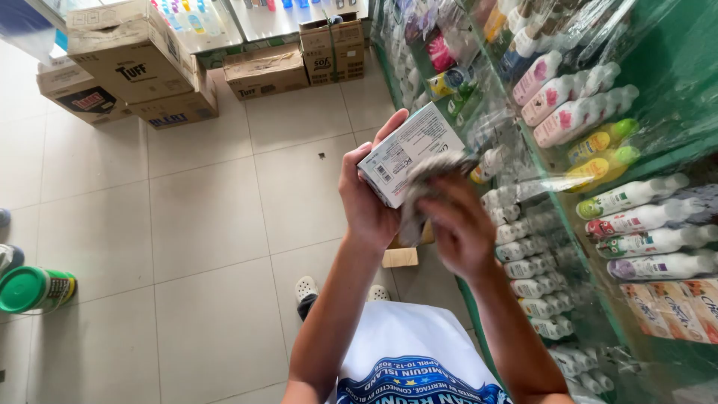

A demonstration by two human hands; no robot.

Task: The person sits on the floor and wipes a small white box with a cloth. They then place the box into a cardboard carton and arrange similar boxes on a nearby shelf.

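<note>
Overhead, our left hand [366, 202] gripped a white box [407, 153] while our right hand [460, 228] pinched a grey cloth [419, 194] against it.

White box [407, 150], brown cartons [134, 56] beyond

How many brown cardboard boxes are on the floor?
5, all at the far end: three stacked at the left, one flat in the middle, one further right. More may be hidden.

- Tiled floor [209, 224]: pale square tiles.
- Cardboard boxes [134, 63], stacked at its far edge.
- Green-lidded canister [34, 289], lying at its left edge.
- Glass shelves [598, 187], right: rows of bottles [576, 105] lying on their sides.
</note>
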